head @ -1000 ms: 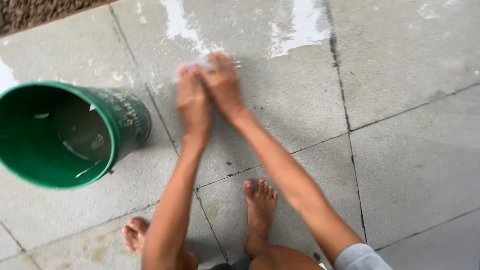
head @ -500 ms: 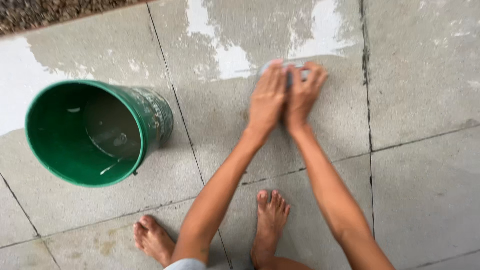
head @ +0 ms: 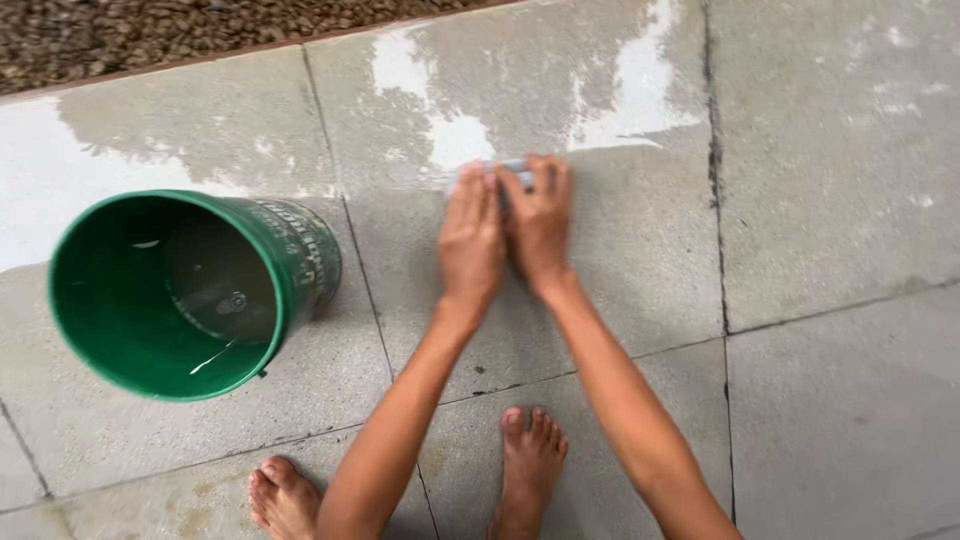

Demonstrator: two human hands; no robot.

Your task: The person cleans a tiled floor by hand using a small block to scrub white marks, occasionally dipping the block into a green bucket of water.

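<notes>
My left hand and my right hand lie side by side, palms down, pressing a small grey-blue object against the wet grey floor tile. Only the object's far edge shows past my fingertips, so I cannot tell what kind of thing it is. Both arms stretch forward from the bottom of the view. Left of my hands stands a green plastic bucket, a hand's width away, with a little water at its bottom.
My bare feet rest on the tiles below my arms. Wet patches and bright glare cover the tiles beyond my hands. A strip of brown gravel borders the floor at the top.
My hands slid the object to the right across the tile, then back a little to the left toward the bucket. The bucket has not moved.
</notes>
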